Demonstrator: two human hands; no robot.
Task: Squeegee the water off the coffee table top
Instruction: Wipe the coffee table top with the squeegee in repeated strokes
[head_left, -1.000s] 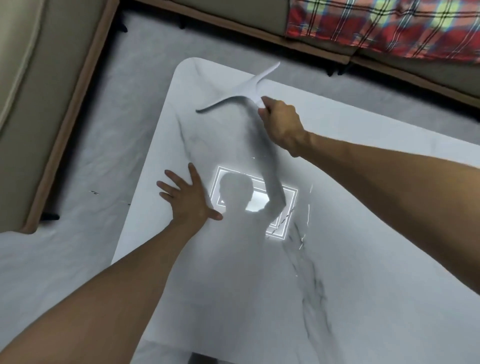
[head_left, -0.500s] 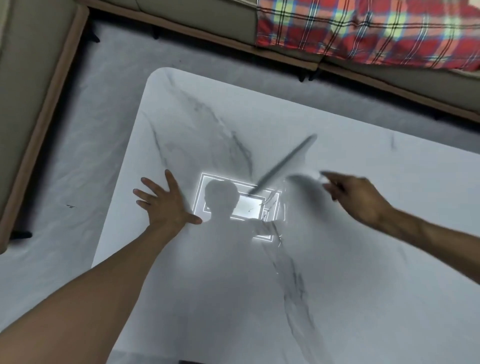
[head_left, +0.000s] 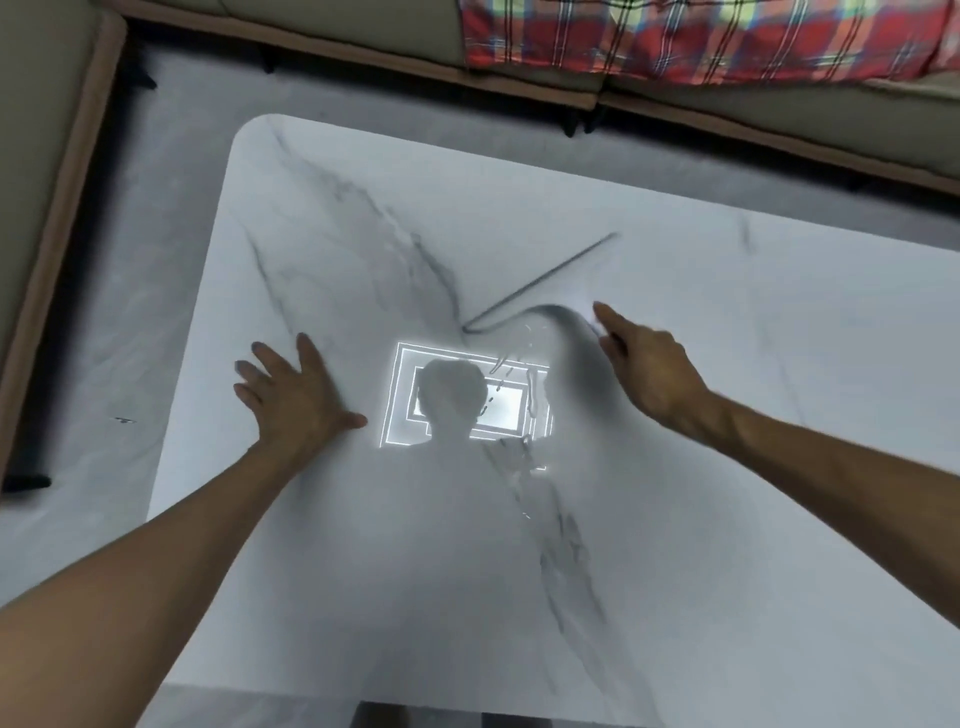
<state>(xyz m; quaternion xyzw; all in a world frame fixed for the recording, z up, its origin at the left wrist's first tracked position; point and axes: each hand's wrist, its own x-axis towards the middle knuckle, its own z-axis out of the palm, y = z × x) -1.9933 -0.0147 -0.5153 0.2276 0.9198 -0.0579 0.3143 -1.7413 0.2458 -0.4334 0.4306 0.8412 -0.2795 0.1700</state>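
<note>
The white marble coffee table top (head_left: 753, 415) fills most of the head view. A white squeegee (head_left: 540, 280) lies with its dark blade edge on the top, running diagonally near the table's middle. My right hand (head_left: 644, 364) grips its handle from the right, index finger pointing along it. Flat on the table's left side, my left hand (head_left: 296, 400) rests with fingers spread. Thin water streaks and drops (head_left: 511, 379) glint just in front of the blade, over a bright reflection of a ceiling light.
A beige sofa (head_left: 363, 31) runs along the far side, with a red plaid blanket (head_left: 727, 36) on it. Another sofa section (head_left: 31, 156) stands at the left. Grey floor (head_left: 156, 218) surrounds the table. The near table edge (head_left: 415, 699) is at the bottom.
My right hand has drawn the squeegee from the far left corner towards me and to the right, to the table's middle. My left hand stays pressed flat in place.
</note>
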